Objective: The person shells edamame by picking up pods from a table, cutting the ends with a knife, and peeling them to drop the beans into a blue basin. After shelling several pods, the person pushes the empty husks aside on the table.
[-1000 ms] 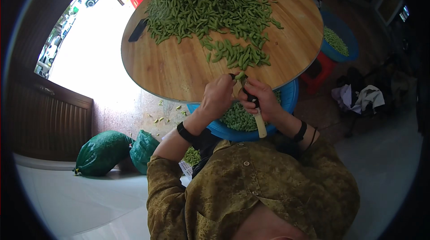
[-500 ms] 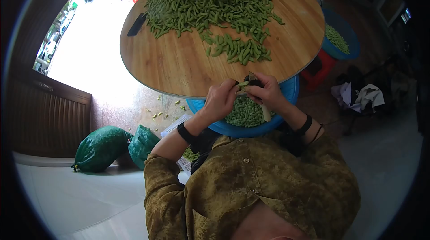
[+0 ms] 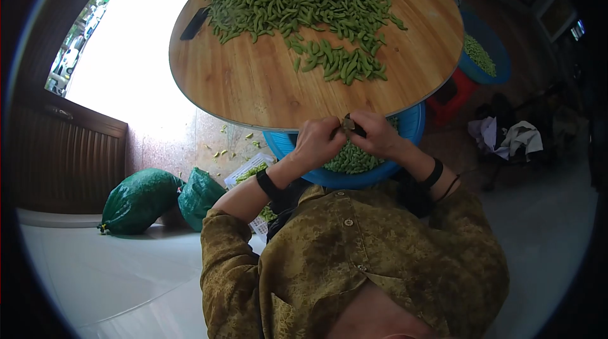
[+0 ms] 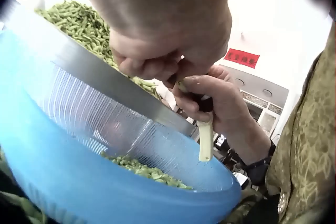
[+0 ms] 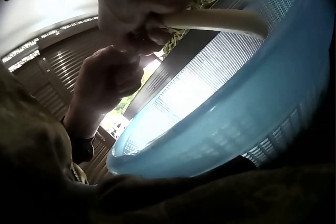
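Observation:
In the head view my left hand [image 3: 316, 139] and right hand [image 3: 379, 135] meet knuckle to knuckle at the near table edge, fingers curled. The right hand grips a tool with a curved cream handle [image 4: 206, 142], which juts below the fist in the left wrist view; its dark working end is largely covered by fingers. Between the fingertips a green bean pod [image 4: 180, 85] is pinched, nearly all hidden. Under both hands is a blue plastic basket [image 3: 354, 181] holding shelled green beans [image 3: 351, 160].
A big heap of green pods [image 3: 297, 3] covers the far part of the round wooden table [image 3: 247, 86], beside a dark phone-like slab [image 3: 195, 24]. Green sacks [image 3: 140, 201] and a white crate [image 3: 250, 169] with pods stand on the floor left. Another blue basin [image 3: 494, 48] sits right.
One second ago a pod showed between my hands above the table edge. The hands have drawn closer together and lower, hiding it, and the tool handle has swung out of the head view.

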`<state>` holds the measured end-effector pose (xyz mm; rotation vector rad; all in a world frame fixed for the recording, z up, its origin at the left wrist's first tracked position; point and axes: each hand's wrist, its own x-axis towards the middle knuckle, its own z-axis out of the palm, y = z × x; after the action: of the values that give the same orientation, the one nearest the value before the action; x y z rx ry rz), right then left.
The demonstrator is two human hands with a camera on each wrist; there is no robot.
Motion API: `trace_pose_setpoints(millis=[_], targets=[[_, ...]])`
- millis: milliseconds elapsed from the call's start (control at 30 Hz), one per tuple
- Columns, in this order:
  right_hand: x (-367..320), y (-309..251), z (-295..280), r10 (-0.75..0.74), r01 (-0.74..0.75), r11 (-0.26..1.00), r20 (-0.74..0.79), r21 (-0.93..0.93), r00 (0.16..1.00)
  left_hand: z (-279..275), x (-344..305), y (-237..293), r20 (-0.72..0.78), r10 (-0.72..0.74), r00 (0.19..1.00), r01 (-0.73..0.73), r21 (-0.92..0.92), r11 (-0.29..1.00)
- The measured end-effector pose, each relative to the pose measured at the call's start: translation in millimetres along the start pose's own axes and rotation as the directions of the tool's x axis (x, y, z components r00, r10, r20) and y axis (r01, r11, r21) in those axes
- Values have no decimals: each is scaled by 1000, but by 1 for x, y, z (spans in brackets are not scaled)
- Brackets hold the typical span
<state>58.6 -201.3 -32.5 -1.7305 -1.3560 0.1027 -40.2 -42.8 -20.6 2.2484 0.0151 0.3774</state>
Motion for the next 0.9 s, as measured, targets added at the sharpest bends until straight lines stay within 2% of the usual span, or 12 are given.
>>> trace_pose_setpoints(millis=[67,133,233,300,367,400,467,600,633,700,767,900], targets=[[-2,-1,3,-43,43,999,17,-27,999,-1,-3,2,-9,23,1000,-23,38,999],[0,-2,0,-90,92,994,33,-60,995,-14,-2,10,171,-119,978,109,62,992],[-1,-7,-8,43,-47,999,129,25,991,-39,-14,6,337,-155,929,108,155,982],[-5,-6,-13,83,-83,997,141,-3,987,-71,-33,0,421,-120,899,-71,411,909],[-13,0,-14,46,-46,999,122,-4,991,-109,-54,-5,514,-310,800,-94,617,781],[-12,3,-15,2,-1,1000,114,-10,994,-127,-63,-15,584,-308,751,-119,578,807],[-9,-1,-13,18,-19,1000,103,10,994,-140,-52,-21,570,-348,745,-70,585,808],[-5,-1,-11,236,-242,969,121,40,964,-116,34,-40,173,-13,985,-62,420,905],[-2,-3,-12,236,-241,970,121,31,964,-105,58,-51,101,9,995,-53,443,895],[3,-8,-18,496,-542,742,221,395,840,-82,97,-82,18,33,999,-37,460,887],[3,-11,-23,495,-551,685,251,477,832,-67,116,-108,-90,110,990,-54,475,878],[1,-9,-21,508,-561,494,303,664,807,-67,124,-107,3,1,1000,-2,524,852]])
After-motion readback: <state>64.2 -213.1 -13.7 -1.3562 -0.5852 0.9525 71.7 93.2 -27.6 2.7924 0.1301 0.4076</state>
